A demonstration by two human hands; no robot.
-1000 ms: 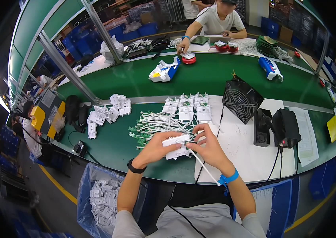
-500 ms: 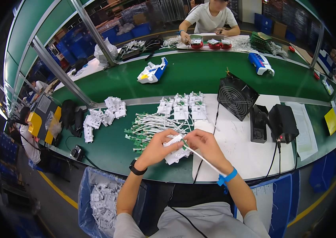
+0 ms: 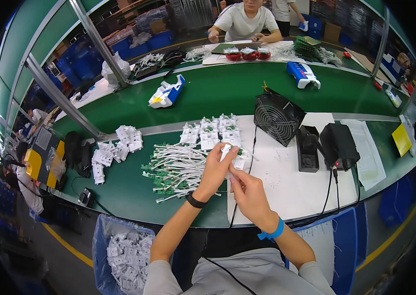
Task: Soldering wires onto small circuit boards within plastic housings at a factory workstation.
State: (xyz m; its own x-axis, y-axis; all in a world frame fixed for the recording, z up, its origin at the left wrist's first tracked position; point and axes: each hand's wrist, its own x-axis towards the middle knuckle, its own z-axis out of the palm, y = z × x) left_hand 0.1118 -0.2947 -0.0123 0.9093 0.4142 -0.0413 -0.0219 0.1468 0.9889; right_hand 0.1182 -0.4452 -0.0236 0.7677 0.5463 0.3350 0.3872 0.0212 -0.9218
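My left hand (image 3: 214,169) is closed round a white plastic housing (image 3: 225,152), which sticks up between thumb and fingers. Pressed in close below it, my right hand (image 3: 249,194) has its fingers curled together against the housing's lower end; what they pinch is hidden. Left of my hands lies a pile of white cables (image 3: 181,160) with small green circuit boards (image 3: 161,177) at their ends. Just beyond stand rows of white housings (image 3: 209,135), some with green boards in them. More loose white housings (image 3: 119,145) lie in a heap farther left.
A black fan (image 3: 277,118) and a black power box (image 3: 339,146) stand on white sheeting at the right. Below the bench's left edge is a blue bin (image 3: 100,250) of white parts. Across the green belt (image 3: 227,91), carrying blue-and-white casings (image 3: 303,74), a person sits working.
Both hands have turned and the housing is now held more upright. My right hand has dropped below my left; the white cable that ran along my right wrist no longer shows there.
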